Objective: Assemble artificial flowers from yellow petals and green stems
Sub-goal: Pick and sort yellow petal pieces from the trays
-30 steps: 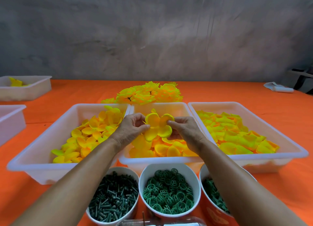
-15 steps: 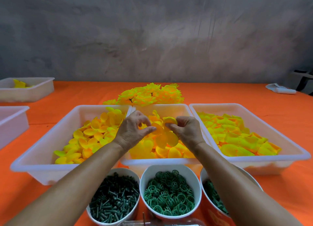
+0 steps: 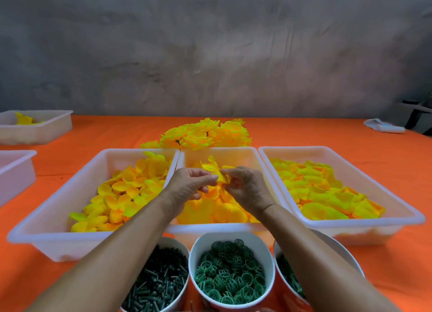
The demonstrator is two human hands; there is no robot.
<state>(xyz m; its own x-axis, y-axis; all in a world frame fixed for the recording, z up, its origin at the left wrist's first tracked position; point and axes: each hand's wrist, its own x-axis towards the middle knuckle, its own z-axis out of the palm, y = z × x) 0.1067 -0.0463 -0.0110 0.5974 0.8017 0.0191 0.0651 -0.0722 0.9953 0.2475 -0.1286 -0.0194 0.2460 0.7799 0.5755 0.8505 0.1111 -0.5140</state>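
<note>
**Two hands pinch one petal piece above the middle tray**

Two hands meet over the middle tray (image 3: 233,227): the left hand (image 3: 187,187) and the right hand (image 3: 245,187) each pinch the same yellow petal piece (image 3: 221,177) between thumb and fingertips, holding it just between them. Beneath the hands lie loose yellow-orange petals (image 3: 217,212). Left of the left hand sits a tray of rounder petals (image 3: 126,192); right of the right hand, a tray of yellow-green petals (image 3: 320,190). Below the wrists stand three cups: dark green stems (image 3: 159,286), green rings (image 3: 229,274), and a third cup (image 3: 346,253) partly hidden by the right forearm. Beyond the hands, finished yellow flowers (image 3: 203,134) lie piled on the orange tablecloth (image 3: 397,260).
</note>
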